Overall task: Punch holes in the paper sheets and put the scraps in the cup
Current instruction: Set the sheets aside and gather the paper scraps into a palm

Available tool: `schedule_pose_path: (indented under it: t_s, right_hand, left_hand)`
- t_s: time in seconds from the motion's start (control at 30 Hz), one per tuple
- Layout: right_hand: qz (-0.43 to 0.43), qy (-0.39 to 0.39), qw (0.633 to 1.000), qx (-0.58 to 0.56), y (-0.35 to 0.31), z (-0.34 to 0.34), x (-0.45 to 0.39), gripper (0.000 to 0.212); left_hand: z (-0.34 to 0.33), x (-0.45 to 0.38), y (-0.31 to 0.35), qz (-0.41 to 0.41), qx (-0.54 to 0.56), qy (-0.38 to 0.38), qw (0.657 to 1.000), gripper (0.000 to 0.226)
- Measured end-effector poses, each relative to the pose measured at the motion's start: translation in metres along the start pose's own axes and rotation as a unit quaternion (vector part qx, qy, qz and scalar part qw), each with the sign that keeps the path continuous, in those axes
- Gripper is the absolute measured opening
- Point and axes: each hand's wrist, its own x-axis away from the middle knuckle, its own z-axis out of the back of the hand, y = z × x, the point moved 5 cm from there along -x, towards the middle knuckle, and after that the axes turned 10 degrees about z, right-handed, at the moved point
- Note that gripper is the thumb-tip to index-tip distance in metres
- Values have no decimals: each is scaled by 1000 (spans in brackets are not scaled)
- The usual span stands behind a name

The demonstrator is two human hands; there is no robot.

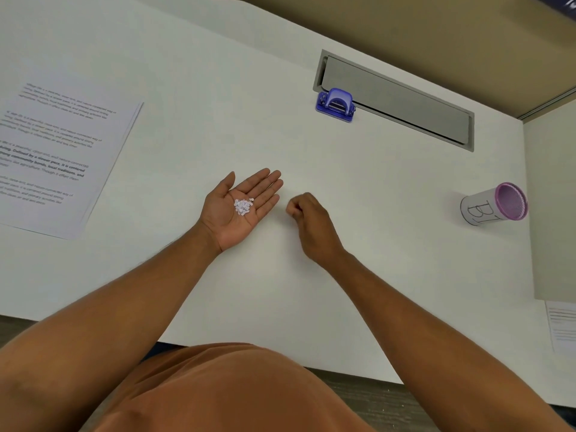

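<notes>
My left hand [240,207] lies palm up over the middle of the white table, fingers straight, with a small heap of white paper scraps [243,206] in the palm. Just to its right, my right hand [307,221] hovers with fingers curled toward the thumb; whether it pinches a scrap I cannot see. The blue hole punch [336,104] stands at the back of the table. A stack of printed paper sheets [59,157] lies at the far left. The cup [495,204], white with a pink rim and handwritten letters, stands at the right.
A grey cable hatch [402,101] is set into the table [374,182] behind the punch. A beige partition [554,198] rises at the right edge, with another printed sheet [562,325] below it. My orange shirt fills the bottom.
</notes>
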Motion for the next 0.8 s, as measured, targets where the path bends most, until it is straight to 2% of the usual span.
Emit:
schedule_pose_path:
  t_s: [0.07,0.13,0.23,0.33,0.5,0.6,0.7,0.8]
  right_hand:
    - [-5,8,999,-53,-18,13,-12,17]
    - [14,-19,997,-73,-37,21,-23,15]
    - [26,-69,995,-70,-54,28,-31,12]
    - [26,-90,994,-56,-59,31,-32,20]
    - [32,-25,998,-48,-51,43,-25,12]
    - [22,-6,995,-98,-41,49,-21,16]
    - [-30,61,986,-151,-22,56,-8,14]
    - [-94,113,979,-142,0,46,18,11]
  left_hand:
    - [-6,-3,-6,4,2,-10,1000,61]
    - [-14,-7,-14,5,4,-15,1000,63]
    - [-25,-15,-24,10,7,-16,1000,64]
    - [-35,-20,-30,17,-17,-22,999,64]
    - [-40,-21,-32,1,-15,-18,1000,64]
    - [-41,-18,-33,-20,-7,-20,1000,63]
    - [-40,-8,-29,-42,2,-23,999,61]
    - [-34,6,-17,-76,22,-15,997,60]
